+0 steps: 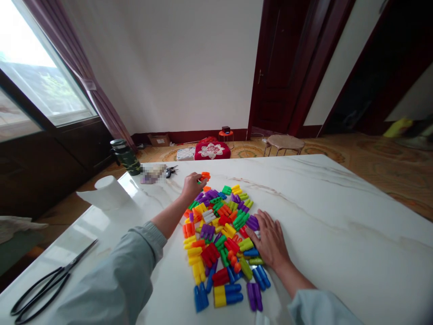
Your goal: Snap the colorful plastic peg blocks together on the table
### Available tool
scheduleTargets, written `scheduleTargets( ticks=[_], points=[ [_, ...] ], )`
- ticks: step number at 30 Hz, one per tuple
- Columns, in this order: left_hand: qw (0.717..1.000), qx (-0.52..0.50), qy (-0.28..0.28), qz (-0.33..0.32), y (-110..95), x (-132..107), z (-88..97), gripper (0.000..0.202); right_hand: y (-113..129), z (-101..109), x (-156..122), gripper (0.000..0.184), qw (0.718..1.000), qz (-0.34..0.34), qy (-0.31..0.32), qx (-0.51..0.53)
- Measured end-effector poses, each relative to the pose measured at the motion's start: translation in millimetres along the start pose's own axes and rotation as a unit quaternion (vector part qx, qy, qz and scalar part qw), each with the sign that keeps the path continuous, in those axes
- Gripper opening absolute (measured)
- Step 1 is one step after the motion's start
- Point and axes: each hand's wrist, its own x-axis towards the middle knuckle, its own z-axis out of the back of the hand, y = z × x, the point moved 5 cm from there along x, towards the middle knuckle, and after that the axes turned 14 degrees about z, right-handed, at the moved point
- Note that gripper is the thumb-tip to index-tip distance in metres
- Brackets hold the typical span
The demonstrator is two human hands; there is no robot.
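A loose heap of plastic bullet-shaped interlocking blocks [216, 234] in red, yellow, blue, green, purple and orange covers the middle of the white marble table [321, 234]. My left hand [192, 186] reaches the far end of the heap, its fingers closed on a small orange block [204, 176]. My right hand [270, 239] lies flat with fingers spread, resting against the heap's right side and touching the blocks there. Some blocks are hidden beneath it.
Long black scissors [50, 284] lie at the near left of the table. A paper towel roll [107, 192], a camouflage flask [126, 156], keys [171, 171] and a blurred item [152, 174] stand along the far left. The table's far edge lies beyond them.
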Motion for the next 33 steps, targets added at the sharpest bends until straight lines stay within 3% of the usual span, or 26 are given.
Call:
scheduleTargets(
  ticks=[4,7,9,12,16,19,22,25,29,33],
  points=[
    [0.992,-0.034,0.080,-0.092,-50,-21,-11.1,0.019,0,0,1,0.060,1.000,-0.007,0.017,0.002],
    [0.981,-0.058,0.134,-0.128,-64,-26,-14.0,0.024,-1,-1,1,0.061,1.000,-0.008,0.022,0.003],
    [0.985,-0.048,0.133,-0.093,-52,-19,-11.3,0.027,0,0,1,0.061,1.000,-0.007,0.018,0.001],
    [0.992,-0.009,0.122,-0.013,-14,-2,-5.2,0.030,1,0,1,0.062,1.000,-0.006,0.013,0.000],
    [0.984,0.027,0.167,0.060,38,5,-6.7,0.029,2,1,0,0.061,1.000,-0.001,0.005,0.002],
    [0.974,0.021,0.202,0.099,58,0,-13.1,0.028,1,2,0,0.059,1.000,0.004,-0.006,0.001],
    [0.968,-0.003,0.222,0.117,61,-3,-19.7,0.025,0,2,1,0.060,1.000,0.003,-0.005,-0.003],
    [0.972,-0.029,0.196,0.125,56,-1,-18.3,0.025,0,1,1,0.060,1.000,0.002,0.000,-0.008],
    [0.980,-0.072,0.154,0.107,38,-2,-4.5,0.038,-1,0,1,0.060,1.000,0.003,0.006,-0.008],
    [0.983,-0.141,0.107,0.049,7,-26,19.5,0.052,0,-1,0,0.059,1.000,-0.001,0.012,-0.003]
  ],
)
